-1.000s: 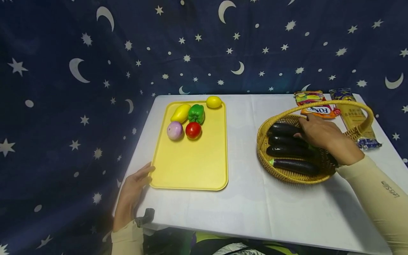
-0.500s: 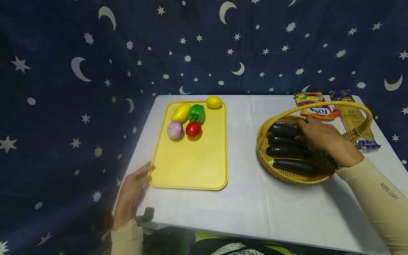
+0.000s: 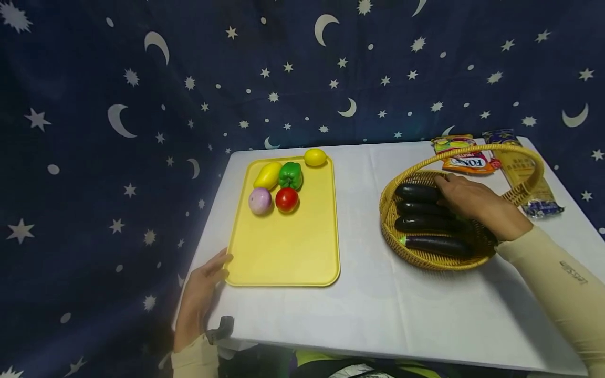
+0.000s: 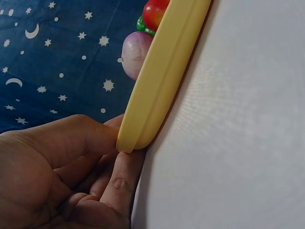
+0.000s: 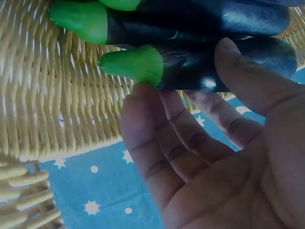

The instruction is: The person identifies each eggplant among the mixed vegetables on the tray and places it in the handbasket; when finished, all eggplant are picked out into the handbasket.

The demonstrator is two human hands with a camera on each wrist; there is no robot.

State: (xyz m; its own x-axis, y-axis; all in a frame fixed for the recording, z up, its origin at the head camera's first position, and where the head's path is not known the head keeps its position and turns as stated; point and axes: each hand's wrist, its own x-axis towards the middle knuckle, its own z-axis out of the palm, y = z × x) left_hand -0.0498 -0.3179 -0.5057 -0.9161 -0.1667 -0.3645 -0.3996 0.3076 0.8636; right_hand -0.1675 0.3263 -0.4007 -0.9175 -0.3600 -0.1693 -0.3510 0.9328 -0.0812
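Observation:
My right hand [image 3: 477, 202] reaches into a wicker basket [image 3: 388, 233] on the right of the table. Its thumb and fingers grip the rearmost eggplant [image 5: 188, 67] near the green stem end. Several other dark eggplants [image 3: 437, 245] lie side by side in the basket. At the left, my left hand [image 3: 200, 291] pinches the near left corner of a yellow tray [image 3: 288, 252], thumb above the rim and a finger below, as the left wrist view shows. On the tray are a mango [image 3: 268, 176], a green bell pepper [image 3: 290, 176], a lemon [image 3: 315, 157], a purple onion [image 3: 260, 200] and a tomato [image 3: 286, 199].
The basket's tall handle [image 3: 491, 149] arches over its far side. Behind it lie a colourful FOX'S candy bag [image 3: 468, 164] and a gold and blue packet [image 3: 524, 173]. White cloth [image 3: 361, 236] separates tray and basket. A starry dark blue curtain [image 3: 293, 73] hangs behind.
The head view has shifted slightly. My right hand has barely moved at the rearmost eggplant; my left hand stays at the tray's corner.

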